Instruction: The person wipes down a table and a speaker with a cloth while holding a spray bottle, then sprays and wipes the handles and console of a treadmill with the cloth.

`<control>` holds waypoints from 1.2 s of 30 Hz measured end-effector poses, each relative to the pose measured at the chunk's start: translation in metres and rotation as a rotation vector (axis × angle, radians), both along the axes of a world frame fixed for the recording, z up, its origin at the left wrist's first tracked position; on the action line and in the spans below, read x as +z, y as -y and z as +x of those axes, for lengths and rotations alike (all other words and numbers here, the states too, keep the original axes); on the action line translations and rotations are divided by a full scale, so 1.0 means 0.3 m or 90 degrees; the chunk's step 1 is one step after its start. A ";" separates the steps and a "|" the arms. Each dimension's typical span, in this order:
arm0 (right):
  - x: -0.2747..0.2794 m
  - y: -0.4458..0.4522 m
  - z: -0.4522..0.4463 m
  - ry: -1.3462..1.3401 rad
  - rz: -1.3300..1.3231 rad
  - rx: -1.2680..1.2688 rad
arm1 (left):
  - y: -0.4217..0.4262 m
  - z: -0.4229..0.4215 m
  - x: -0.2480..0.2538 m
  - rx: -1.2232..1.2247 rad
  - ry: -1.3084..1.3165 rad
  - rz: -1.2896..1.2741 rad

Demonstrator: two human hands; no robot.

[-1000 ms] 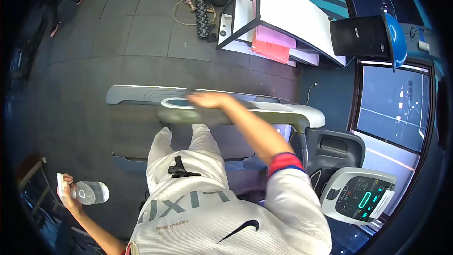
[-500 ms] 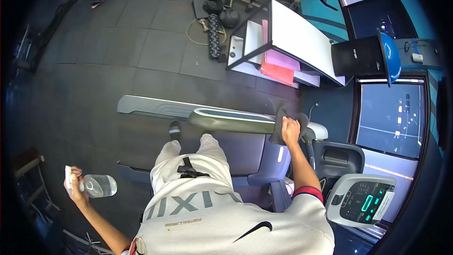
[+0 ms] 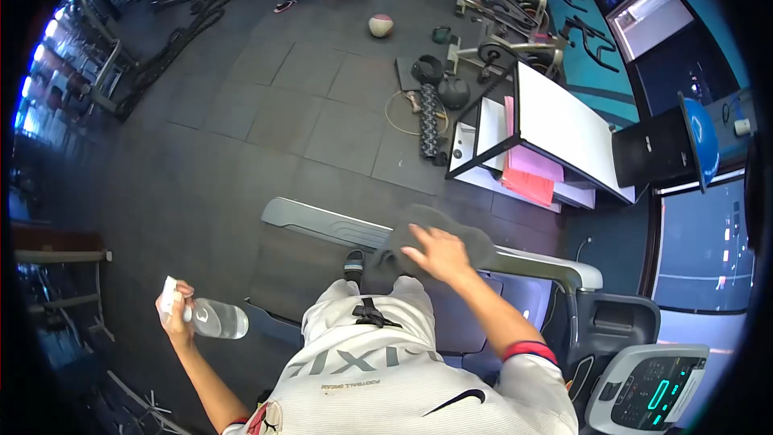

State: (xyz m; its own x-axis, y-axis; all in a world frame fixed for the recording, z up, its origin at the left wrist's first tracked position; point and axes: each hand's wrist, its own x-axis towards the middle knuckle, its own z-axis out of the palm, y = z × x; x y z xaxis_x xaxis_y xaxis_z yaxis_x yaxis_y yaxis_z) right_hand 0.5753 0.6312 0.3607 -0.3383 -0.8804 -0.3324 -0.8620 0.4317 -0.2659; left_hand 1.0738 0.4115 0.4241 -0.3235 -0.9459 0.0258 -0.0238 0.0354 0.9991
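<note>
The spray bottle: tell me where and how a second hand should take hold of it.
Probably best to wrap the rounded, clear body of the spray bottle, coming from its base end. That end points away from the left hand and is uncovered, while the hand closes around the bottle near its white head.

Look there: a clear spray bottle (image 3: 219, 319) with a white trigger head, held tipped nearly on its side, well apart from the treadmill handrail (image 3: 541, 267). Over that rail drapes a rumpled dark grey cloth (image 3: 479, 250), its blurred edges apparently hanging down.
</note>
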 end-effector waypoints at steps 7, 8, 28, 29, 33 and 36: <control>-0.099 -0.137 -0.024 -0.177 -0.141 0.127 | -0.161 0.173 -0.062 0.109 0.053 0.030; -0.111 -0.085 0.008 -0.152 -0.110 0.161 | -0.174 0.167 -0.063 0.120 0.045 0.037; -0.078 -0.011 -0.269 0.198 0.338 -0.047 | -0.232 0.091 -0.078 0.107 0.066 0.070; -0.126 0.031 -0.192 0.197 0.169 0.002 | -0.216 0.046 -0.085 0.085 0.080 0.067; -0.214 0.169 -0.033 0.133 0.082 0.134 | -0.113 -0.215 -0.052 -0.029 0.130 0.015; -0.118 0.058 -0.058 0.141 0.003 0.085 | -0.050 -0.326 -0.044 -0.117 0.105 0.000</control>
